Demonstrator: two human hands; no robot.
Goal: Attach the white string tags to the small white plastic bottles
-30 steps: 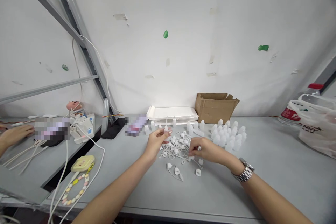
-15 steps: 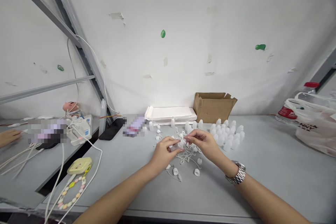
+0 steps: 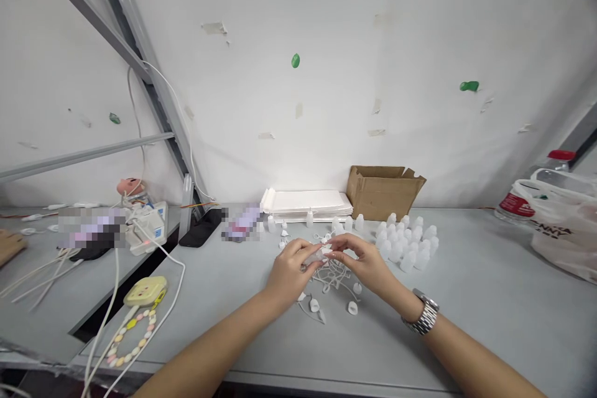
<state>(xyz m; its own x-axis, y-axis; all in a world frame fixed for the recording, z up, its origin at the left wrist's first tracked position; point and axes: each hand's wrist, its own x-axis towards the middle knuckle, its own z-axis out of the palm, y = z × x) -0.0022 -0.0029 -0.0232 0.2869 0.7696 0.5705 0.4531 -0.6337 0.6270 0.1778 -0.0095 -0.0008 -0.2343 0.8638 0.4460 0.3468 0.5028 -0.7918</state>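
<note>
My left hand (image 3: 290,270) pinches a small translucent plastic bottle (image 3: 319,255) that lies tilted between its thumb and fingers. Closed against the bottle's end, my right hand (image 3: 366,264) grips a small white cap (image 3: 327,250), partly covered by the fingertips. Below both hands is a tangle of thin white cords (image 3: 333,275) with white caps. One loose cap (image 3: 352,308) rests nearer the front, and another cap (image 3: 314,305) lies to its left. Many matching small bottles (image 3: 407,239) stand grouped right of my right hand.
Behind the hands are a stack of white trays (image 3: 305,202) and an open cardboard box (image 3: 385,193). A plastic bag (image 3: 559,224) sits far right. Phones, a power strip (image 3: 149,230), cables and a beaded strap (image 3: 130,339) occupy the left. Another person's hand (image 3: 10,245) is at the left edge.
My hands have come closer together, and the right fingers now meet at the bottle's end with the cap. The view has shifted slightly. The other person's hand has moved left.
</note>
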